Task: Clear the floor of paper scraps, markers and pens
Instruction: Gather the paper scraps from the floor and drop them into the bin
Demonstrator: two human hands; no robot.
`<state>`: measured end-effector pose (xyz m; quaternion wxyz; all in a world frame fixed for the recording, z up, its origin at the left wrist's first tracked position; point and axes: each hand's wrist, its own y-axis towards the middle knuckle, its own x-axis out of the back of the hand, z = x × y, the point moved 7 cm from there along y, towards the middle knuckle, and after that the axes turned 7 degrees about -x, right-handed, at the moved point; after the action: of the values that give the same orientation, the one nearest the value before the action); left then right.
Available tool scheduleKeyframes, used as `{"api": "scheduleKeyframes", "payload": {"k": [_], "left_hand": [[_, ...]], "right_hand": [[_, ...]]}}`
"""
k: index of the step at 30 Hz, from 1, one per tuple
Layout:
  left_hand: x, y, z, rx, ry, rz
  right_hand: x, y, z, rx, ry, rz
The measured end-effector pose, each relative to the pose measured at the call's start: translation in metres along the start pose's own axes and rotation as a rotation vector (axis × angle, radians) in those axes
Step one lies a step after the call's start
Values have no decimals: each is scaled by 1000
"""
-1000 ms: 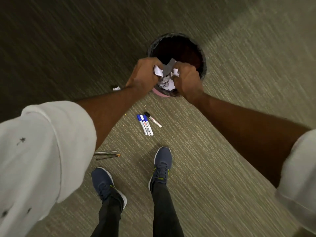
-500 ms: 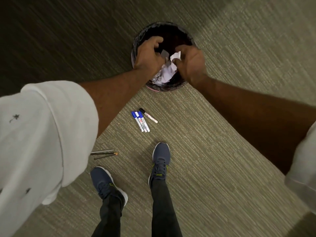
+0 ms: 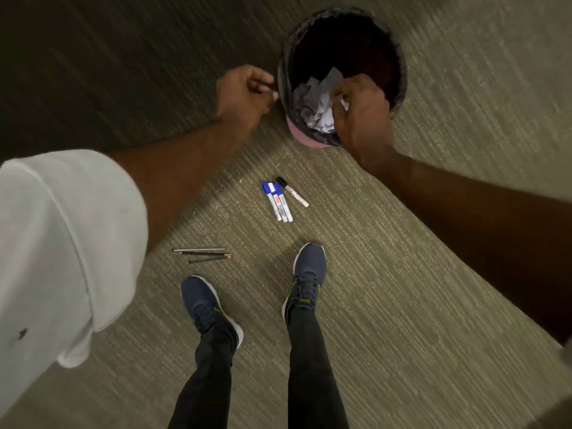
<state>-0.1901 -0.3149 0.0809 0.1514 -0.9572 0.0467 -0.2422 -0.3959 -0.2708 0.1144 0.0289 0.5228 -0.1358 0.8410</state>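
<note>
A round bin (image 3: 305, 138) with a dark liner stands on the carpet, and crumpled paper scraps (image 3: 314, 102) are piled inside it. My right hand (image 3: 360, 114) hangs over the bin's near rim with curled fingers that pinch a small white scrap (image 3: 343, 104). Just left of the bin, outside its rim, is my left hand (image 3: 244, 94), with its fingers loosely curled and nothing in it. Three markers (image 3: 280, 201) lie together on the carpet in front of the bin, two blue-capped and one black-capped. Several thin pens (image 3: 202, 253) lie further left.
My two dark blue shoes (image 3: 309, 274) (image 3: 207, 308) stand on the green-grey carpet just behind the markers and pens. A darker strip of carpet runs across the upper left.
Both hands held a paper wad over the bin; the wad now lies inside it. My left hand has pulled back out to the left of the rim. My right hand stays over the bin.
</note>
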Motion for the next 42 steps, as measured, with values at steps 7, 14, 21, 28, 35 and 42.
{"api": "scheduleKeyframes", "payload": {"k": [7, 14, 21, 28, 35, 42], "left_hand": [[61, -29, 93, 81, 96, 12], [64, -61, 180, 138, 92, 66], [63, -93, 305, 299, 104, 11], [61, -120, 432, 458, 143, -75], [44, -127, 472, 284, 245, -143], [47, -121, 456, -80, 566, 10]], "right_hand": [[-88, -51, 42, 100, -73, 153], [-188, -82, 60, 144, -99, 323], [-282, -85, 55, 162, -159, 370], [-372, -63, 32, 238, -162, 407], [-426, -51, 20, 401, -314, 481], [-426, -38, 25, 489, -282, 475]]}}
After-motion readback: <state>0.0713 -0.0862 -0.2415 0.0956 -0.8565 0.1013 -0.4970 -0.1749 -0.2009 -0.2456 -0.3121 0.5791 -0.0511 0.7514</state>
